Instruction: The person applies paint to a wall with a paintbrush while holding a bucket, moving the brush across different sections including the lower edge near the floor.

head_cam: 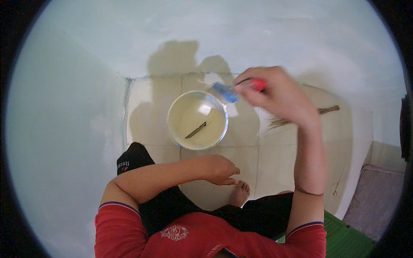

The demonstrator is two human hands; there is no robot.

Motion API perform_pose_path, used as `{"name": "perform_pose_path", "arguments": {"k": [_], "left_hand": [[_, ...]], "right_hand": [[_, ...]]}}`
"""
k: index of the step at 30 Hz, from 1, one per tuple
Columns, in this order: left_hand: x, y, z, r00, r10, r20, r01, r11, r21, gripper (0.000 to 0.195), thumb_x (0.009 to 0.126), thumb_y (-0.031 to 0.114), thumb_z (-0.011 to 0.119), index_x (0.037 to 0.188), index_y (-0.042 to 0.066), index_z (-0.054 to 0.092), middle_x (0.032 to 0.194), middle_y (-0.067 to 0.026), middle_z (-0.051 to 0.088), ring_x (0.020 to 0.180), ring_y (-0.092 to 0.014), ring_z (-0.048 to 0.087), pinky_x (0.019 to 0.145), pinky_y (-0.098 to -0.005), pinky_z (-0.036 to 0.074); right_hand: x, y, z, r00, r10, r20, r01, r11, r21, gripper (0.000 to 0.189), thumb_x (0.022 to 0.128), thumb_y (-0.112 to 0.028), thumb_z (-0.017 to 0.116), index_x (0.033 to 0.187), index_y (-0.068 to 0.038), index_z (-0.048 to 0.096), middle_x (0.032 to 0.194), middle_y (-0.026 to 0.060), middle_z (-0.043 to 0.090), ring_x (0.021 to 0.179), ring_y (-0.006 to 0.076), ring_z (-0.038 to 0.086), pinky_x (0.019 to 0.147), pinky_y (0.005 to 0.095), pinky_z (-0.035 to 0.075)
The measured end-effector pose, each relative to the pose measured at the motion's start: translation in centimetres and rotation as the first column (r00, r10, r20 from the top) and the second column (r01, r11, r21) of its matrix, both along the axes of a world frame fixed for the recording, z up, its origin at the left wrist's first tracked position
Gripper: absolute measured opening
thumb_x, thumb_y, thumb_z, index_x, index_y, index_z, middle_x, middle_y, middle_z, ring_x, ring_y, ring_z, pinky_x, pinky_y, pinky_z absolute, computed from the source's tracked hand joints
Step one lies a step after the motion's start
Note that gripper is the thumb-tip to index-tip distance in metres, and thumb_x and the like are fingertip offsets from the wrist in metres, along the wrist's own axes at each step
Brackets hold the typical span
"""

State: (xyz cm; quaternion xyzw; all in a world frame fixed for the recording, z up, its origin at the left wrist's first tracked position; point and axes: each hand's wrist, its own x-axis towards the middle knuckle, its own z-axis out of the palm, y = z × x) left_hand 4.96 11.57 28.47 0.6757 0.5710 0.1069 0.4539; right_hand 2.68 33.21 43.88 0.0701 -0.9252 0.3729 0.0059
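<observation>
In my right hand (pixel 280 93) is a small paintbrush (pixel 226 91), blurred, with a red handle end and a blue part towards its tip. Its tip hangs above the far right rim of a round bucket (pixel 225 125). Pale yellowish contents (pixel 190 113) show inside the bucket, along with a narrow dark strip (pixel 195 130) lying aslant; whether it floats there or is a reflection, I cannot tell. My left hand (pixel 221 169) holds nothing and hovers on the near side of the bucket, thumb and finger apart.
A bundle of thin sticks like a hand broom (pixel 329 109) lies right of the bucket. Pale walls (pixel 64 129) rise left and ahead from the tiled floor (pixel 238 135). My bare foot (pixel 240 193) is near. A green mat (pixel 345 235) and a greyish mat (pixel 377 200) lie lower right.
</observation>
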Motion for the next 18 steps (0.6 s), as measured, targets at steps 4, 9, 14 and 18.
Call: {"name": "perform_pose_path", "arguments": {"k": [4, 9, 14, 18], "left_hand": [[0.1, 0.2, 1.0, 1.0, -0.015, -0.01, 0.014, 0.997, -0.072, 0.044, 0.096, 0.04, 0.057, 0.122, 0.004, 0.062, 0.109, -0.0209, 0.069, 0.101, -0.042, 0.066, 0.088, -0.0526, 0.052], [-0.1, -0.8, 0.8, 1.0, -0.012, -0.017, 0.011, 0.998, -0.063, 0.042, 0.095, 0.041, 0.059, 0.111, 0.003, 0.064, 0.102, -0.0203, 0.07, 0.097, -0.042, 0.067, 0.084, -0.0541, 0.053], [-0.9, -2.3, 0.8, 1.0, 0.012, -0.028, -0.013, 0.999, -0.03, 0.041, 0.093, 0.041, 0.061, 0.106, 0.002, 0.064, 0.097, -0.02, 0.07, 0.094, -0.042, 0.067, 0.081, -0.0536, 0.054], [-1.2, -3.5, -0.1, 0.998, 0.034, -0.051, -0.033, 0.999, 0.008, 0.041, 0.092, 0.041, 0.062, 0.104, 0.002, 0.065, 0.094, -0.02, 0.07, 0.092, -0.042, 0.068, 0.08, -0.0534, 0.054]], "right_hand": [[-3.5, -5.7, -7.5, 0.977, 0.043, 0.209, -0.062, 0.994, 0.086, 0.03, 0.093, -0.028, 0.067, 0.091, 0.002, 0.067, 0.076, 0.0219, 0.067, 0.067, 0.0364, 0.063, 0.066, 0.0402, 0.052], [-6.7, -9.4, -16.4, 0.952, -0.046, 0.302, -0.032, 0.968, 0.247, 0.035, 0.094, -0.033, 0.064, 0.088, 0.001, 0.068, 0.08, 0.0229, 0.067, 0.077, 0.0398, 0.065, 0.072, 0.0467, 0.051], [-8.4, -11.0, -20.6, 0.942, -0.094, 0.322, 0.003, 0.962, 0.272, 0.035, 0.094, -0.033, 0.064, 0.085, 0.0, 0.069, 0.084, 0.0242, 0.068, 0.082, 0.041, 0.066, 0.076, 0.0489, 0.051], [-8.6, -11.4, -22.2, 0.947, -0.077, 0.312, -0.009, 0.964, 0.267, 0.034, 0.093, -0.032, 0.064, 0.086, 0.001, 0.07, 0.084, 0.025, 0.068, 0.082, 0.0418, 0.066, 0.076, 0.0488, 0.052]]}}
